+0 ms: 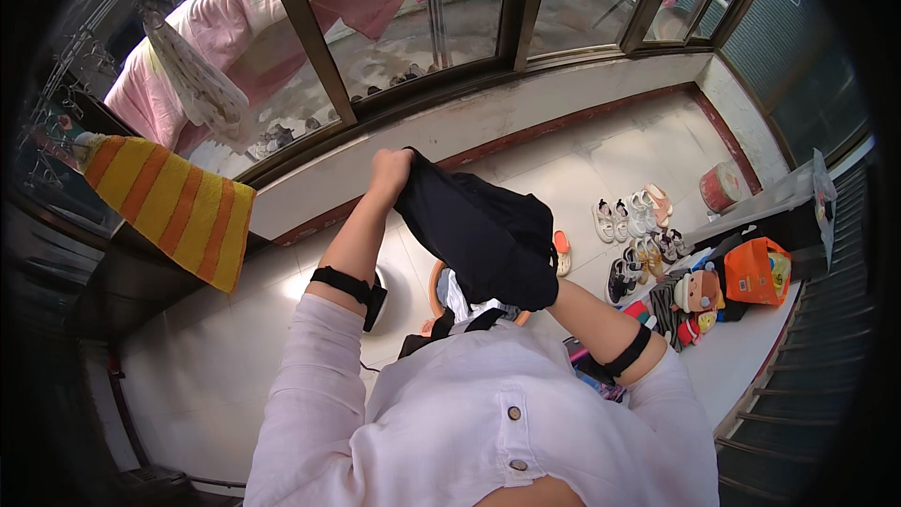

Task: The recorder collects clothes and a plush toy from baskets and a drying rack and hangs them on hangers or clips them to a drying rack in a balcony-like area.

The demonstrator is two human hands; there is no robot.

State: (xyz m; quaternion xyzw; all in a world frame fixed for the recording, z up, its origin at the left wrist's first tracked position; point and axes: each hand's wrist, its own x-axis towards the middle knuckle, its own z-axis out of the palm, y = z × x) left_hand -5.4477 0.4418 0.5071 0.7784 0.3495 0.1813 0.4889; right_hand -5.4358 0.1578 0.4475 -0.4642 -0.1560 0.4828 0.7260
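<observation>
A black cloth garment [475, 229] is stretched out before me at chest height. My left hand [391, 172] grips its upper left corner. At the garment's lower right end, the fingers of my right hand [556, 293] are hidden behind the fabric; only the part near the wrist shows. Beneath the garment, an orange basin [435, 289] on the floor holds white, grey and dark clothes [457, 299], partly covered by the garment and my shirt.
Hangers with a yellow-orange striped towel [172, 204] hang at left. Windows and a low white wall [479, 120] stand ahead. Several shoes [623, 278] and a red-white bucket [719, 186] are at right, near a white surface bearing toys [697, 292] and an orange bag [750, 271].
</observation>
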